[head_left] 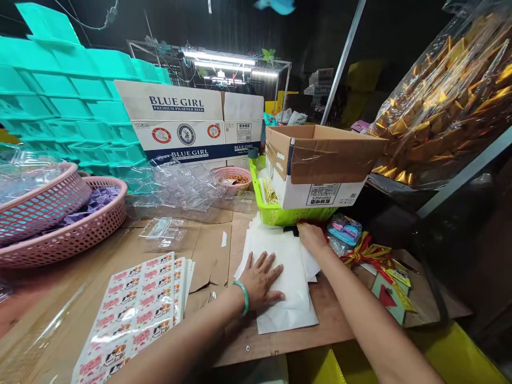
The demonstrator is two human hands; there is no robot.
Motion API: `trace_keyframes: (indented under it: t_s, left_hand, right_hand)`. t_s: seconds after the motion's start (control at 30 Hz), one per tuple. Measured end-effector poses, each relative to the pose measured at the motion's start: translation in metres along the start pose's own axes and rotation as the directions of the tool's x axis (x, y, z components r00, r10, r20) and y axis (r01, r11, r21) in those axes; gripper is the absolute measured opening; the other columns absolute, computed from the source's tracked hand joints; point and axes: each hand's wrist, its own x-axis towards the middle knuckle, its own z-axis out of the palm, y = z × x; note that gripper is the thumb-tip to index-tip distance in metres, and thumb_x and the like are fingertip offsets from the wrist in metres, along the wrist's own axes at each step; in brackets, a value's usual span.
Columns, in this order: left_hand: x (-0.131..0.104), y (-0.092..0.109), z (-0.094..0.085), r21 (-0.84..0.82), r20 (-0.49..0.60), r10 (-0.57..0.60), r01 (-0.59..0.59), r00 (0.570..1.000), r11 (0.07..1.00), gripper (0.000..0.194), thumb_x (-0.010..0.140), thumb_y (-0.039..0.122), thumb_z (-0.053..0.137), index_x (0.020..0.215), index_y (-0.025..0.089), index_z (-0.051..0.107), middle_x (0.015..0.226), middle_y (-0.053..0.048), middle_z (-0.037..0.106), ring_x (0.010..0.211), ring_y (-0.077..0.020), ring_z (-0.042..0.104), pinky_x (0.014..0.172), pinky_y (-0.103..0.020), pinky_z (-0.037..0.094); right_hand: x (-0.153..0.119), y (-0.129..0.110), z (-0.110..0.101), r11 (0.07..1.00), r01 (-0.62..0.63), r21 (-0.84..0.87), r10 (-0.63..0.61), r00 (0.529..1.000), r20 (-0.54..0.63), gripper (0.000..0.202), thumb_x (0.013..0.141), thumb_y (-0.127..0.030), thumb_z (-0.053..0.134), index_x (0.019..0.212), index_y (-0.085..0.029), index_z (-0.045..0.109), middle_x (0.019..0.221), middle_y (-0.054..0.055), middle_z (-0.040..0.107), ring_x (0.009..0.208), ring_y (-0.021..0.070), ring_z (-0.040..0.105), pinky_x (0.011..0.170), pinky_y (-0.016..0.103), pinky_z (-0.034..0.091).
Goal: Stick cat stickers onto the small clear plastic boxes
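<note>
My left hand [260,282], with a green bangle [242,296] at the wrist, lies flat with fingers spread on a stack of white paper sheets [294,312]. Beyond it, at the front edge of a lime-green basket [276,216], my right hand [312,239] has its fingers closed around a small dark object [291,230]. Most of that object is hidden, so its kind cannot be told. The right wrist passes over the right side of the paper. Printed sticker sheets [136,304] lie to the left of my left forearm.
An open carton [332,160] stands on the green basket. Pink baskets [116,213] and stacked turquoise trays [80,96] are at left. Clear plastic boxes [184,184] sit before an upright beer carton [188,117]. Right of my hand are a clear pouch [344,230] and red-yellow ribbons [366,255].
</note>
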Motion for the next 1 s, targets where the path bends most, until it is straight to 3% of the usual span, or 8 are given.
trace_keyframes:
  t_s: [0.17, 0.3, 0.5, 0.57, 0.67, 0.7, 0.83, 1.0]
  left_hand:
    - [0.017, -0.01, 0.004, 0.014, -0.046, -0.103, 0.104, 0.994, 0.995, 0.085, 0.079, 0.076, 0.031, 0.147, 0.025, 0.028, 0.158, -0.015, 0.015, 0.144, -0.0392, 0.01, 0.108, -0.069, 0.003]
    - [0.014, -0.001, -0.006, -0.009, -0.028, -0.113, 0.113, 0.993, 0.994, 0.083, 0.08, 0.074, 0.037, 0.146, 0.023, 0.03, 0.157, -0.015, 0.016, 0.144, -0.0384, 0.01, 0.109, -0.069, 0.004]
    - [-0.085, -0.015, -0.031, -0.113, -0.283, -0.105, 0.076, 0.953, 0.991, 0.068, 0.086, 0.06, 0.041, 0.143, 0.024, 0.034, 0.156, -0.009, 0.025, 0.145, -0.0308, 0.013, 0.115, -0.06, 0.011]
    - [-0.14, -0.035, -0.03, -0.16, -0.385, -0.31, 0.268, 0.869, 0.95, 0.053, 0.091, 0.046, 0.041, 0.14, 0.024, 0.04, 0.154, -0.008, 0.029, 0.144, -0.0287, 0.019, 0.116, -0.055, 0.014]
    - [-0.216, -0.077, -0.019, -0.212, -0.462, -0.667, 0.658, 0.584, 0.723, 0.062, 0.089, 0.045, 0.046, 0.144, 0.019, 0.035, 0.155, -0.017, 0.024, 0.143, -0.0381, 0.016, 0.111, -0.064, 0.017]
    - [-0.236, -0.091, -0.014, -0.206, -0.446, -0.712, 0.712, 0.542, 0.671, 0.066, 0.088, 0.049, 0.048, 0.146, 0.022, 0.033, 0.156, -0.017, 0.021, 0.143, -0.0411, 0.014, 0.108, -0.068, 0.015]
    - [-0.282, -0.118, -0.001, -0.132, -0.221, -0.595, 0.581, 0.773, 0.803, 0.071, 0.083, 0.063, 0.047, 0.146, 0.036, 0.028, 0.157, -0.011, 0.018, 0.143, -0.0424, 0.011, 0.104, -0.073, 0.012]
    - [-0.303, -0.117, 0.002, -0.105, -0.19, -0.436, 0.423, 0.88, 0.9, 0.113, 0.056, 0.078, 0.063, 0.149, 0.032, 0.017, 0.158, -0.014, 0.011, 0.142, -0.0463, 0.004, 0.104, -0.075, 0.006]
  right_hand:
    - [-0.017, 0.008, -0.014, 0.994, -0.079, -0.071, 0.06, 0.971, -0.23, 0.03, 0.098, -0.019, 0.03, 0.11, -0.013, 0.057, 0.101, 0.014, 0.066, 0.09, 0.0236, 0.064, 0.069, 0.031, 0.043]
    - [-0.044, -0.006, -0.007, 0.991, 0.112, -0.076, -0.128, 0.958, -0.256, 0.023, 0.089, -0.011, 0.04, 0.095, -0.019, 0.061, 0.092, 0.009, 0.067, 0.086, 0.0213, 0.063, 0.07, 0.029, 0.043]
    - [-0.06, -0.06, 0.007, 0.933, 0.325, 0.157, -0.215, 0.85, -0.482, 0.032, 0.084, -0.016, 0.038, 0.106, -0.024, 0.06, 0.086, 0.013, 0.062, 0.082, 0.0329, 0.059, 0.074, 0.048, 0.047]
    - [-0.069, -0.101, 0.008, 0.842, 0.473, 0.26, -0.287, 0.801, -0.526, 0.033, 0.089, -0.023, 0.036, 0.114, -0.03, 0.057, 0.09, 0.012, 0.064, 0.087, 0.0328, 0.06, 0.08, 0.05, 0.049]
    - [-0.088, -0.18, 0.011, 0.692, 0.659, 0.294, -0.488, 0.728, -0.482, 0.035, 0.092, -0.033, 0.041, 0.124, -0.029, 0.053, 0.111, 0.007, 0.067, 0.107, 0.0258, 0.06, 0.093, 0.042, 0.05]
    - [-0.093, -0.206, 0.012, 0.65, 0.694, 0.309, -0.534, 0.707, -0.464, 0.038, 0.093, -0.035, 0.041, 0.128, -0.025, 0.051, 0.121, 0.007, 0.064, 0.116, 0.0251, 0.056, 0.099, 0.042, 0.047]
    - [-0.096, -0.294, 0.011, 0.584, 0.688, 0.431, -0.585, 0.725, -0.364, 0.045, 0.095, -0.034, 0.039, 0.136, -0.015, 0.045, 0.145, 0.012, 0.044, 0.137, 0.0289, 0.035, 0.11, 0.05, 0.033]
    - [-0.069, -0.351, 0.006, 0.646, 0.603, 0.469, -0.58, 0.786, -0.211, 0.041, 0.093, -0.033, 0.046, 0.129, -0.014, 0.05, 0.138, 0.015, 0.05, 0.129, 0.0289, 0.042, 0.108, 0.046, 0.032]
